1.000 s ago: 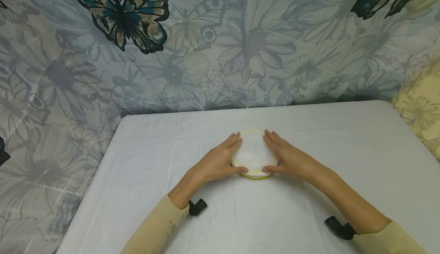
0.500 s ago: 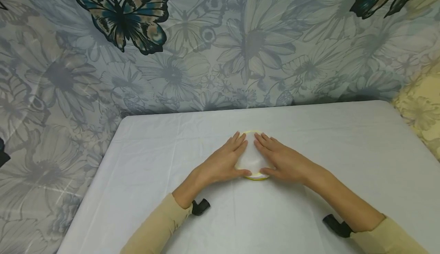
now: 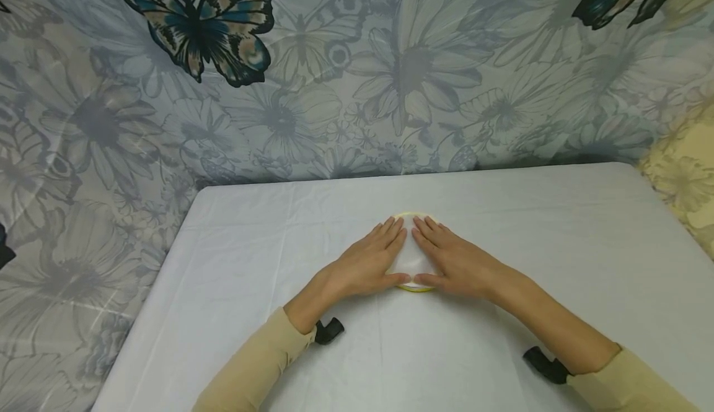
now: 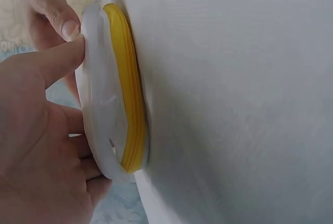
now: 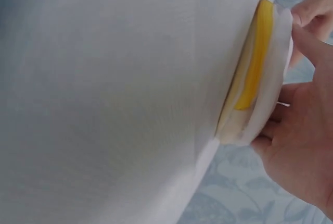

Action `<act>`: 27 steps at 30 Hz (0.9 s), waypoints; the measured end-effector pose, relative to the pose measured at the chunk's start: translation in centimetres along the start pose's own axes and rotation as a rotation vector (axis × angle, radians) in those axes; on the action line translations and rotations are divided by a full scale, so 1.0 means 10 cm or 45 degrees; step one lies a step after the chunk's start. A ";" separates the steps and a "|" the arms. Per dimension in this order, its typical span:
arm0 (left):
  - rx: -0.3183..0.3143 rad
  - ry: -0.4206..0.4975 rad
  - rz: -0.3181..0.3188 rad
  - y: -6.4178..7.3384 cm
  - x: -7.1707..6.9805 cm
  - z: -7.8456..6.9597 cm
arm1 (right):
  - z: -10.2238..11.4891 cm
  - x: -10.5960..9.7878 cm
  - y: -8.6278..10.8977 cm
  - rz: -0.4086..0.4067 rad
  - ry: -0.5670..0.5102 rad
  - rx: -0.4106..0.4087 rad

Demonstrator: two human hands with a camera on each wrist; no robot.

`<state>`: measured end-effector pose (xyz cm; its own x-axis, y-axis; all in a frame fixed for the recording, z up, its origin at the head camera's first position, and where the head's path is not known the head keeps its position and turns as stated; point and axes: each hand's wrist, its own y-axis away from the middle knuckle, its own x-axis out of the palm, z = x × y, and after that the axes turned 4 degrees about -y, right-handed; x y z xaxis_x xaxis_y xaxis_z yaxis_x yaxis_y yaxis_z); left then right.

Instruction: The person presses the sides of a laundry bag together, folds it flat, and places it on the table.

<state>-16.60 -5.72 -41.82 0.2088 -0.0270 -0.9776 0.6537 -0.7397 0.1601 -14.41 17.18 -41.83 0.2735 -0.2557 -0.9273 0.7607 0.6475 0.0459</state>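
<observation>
A flat round white disc-like item [image 3: 414,257] lies on the white-covered table in the head view. Its top is whitish and translucent at the rim, and a ridged yellow band [image 4: 128,88] runs round its side; its exact kind is unclear. My left hand [image 3: 365,264] rests on its left part, fingers extended and thumb along the near rim. On the right part lies my right hand [image 3: 465,263], also with straight fingers. The two thumb tips nearly meet. In the right wrist view, the yellow band [image 5: 256,57] covers only part of the side. The palms hide much of the top.
The white cloth-covered table [image 3: 251,245] extends around the disc, its far edge against a grey flowered backdrop [image 3: 334,108] with printed butterflies. A black wrist device [image 3: 329,331] is on the left sleeve and another black device [image 3: 545,365] on the right.
Both hands have slid inward from the disc's sides onto its top, so the thumbs and fingertips are closer together. The disc itself shows little or no movement.
</observation>
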 end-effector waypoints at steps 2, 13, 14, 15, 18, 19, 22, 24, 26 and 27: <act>0.005 -0.015 0.028 -0.01 0.00 0.00 | 0.00 0.01 0.00 0.010 0.009 0.005; -0.010 -0.109 0.130 -0.05 0.01 -0.03 | 0.00 0.06 -0.02 0.055 0.061 0.013; -0.009 -0.116 0.131 -0.05 0.01 -0.03 | -0.01 0.06 -0.02 0.055 0.064 0.015; -0.007 -0.122 0.135 -0.05 0.00 -0.04 | -0.01 0.07 -0.02 0.054 0.065 0.016; -0.008 -0.137 0.142 -0.05 0.01 -0.04 | 0.00 0.08 -0.02 0.052 0.072 0.020; -0.009 -0.140 0.144 -0.05 0.02 -0.04 | 0.00 0.09 -0.02 0.048 0.074 0.019; -0.015 -0.145 0.145 -0.05 0.05 -0.03 | 0.00 0.10 -0.02 0.035 0.091 0.019; -0.017 -0.147 0.147 -0.05 0.06 -0.03 | 0.00 0.09 -0.01 0.034 0.097 0.021; -0.017 -0.154 0.150 -0.05 0.08 -0.03 | 0.00 0.08 0.00 0.040 0.093 0.019; -0.017 -0.158 0.151 -0.05 0.08 -0.03 | 0.00 0.07 0.00 0.047 0.092 0.017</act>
<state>-16.52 -5.16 -42.66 0.1942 -0.1969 -0.9610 0.6398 -0.7171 0.2762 -14.15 16.99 -42.49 0.2587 -0.1788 -0.9493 0.7590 0.6455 0.0852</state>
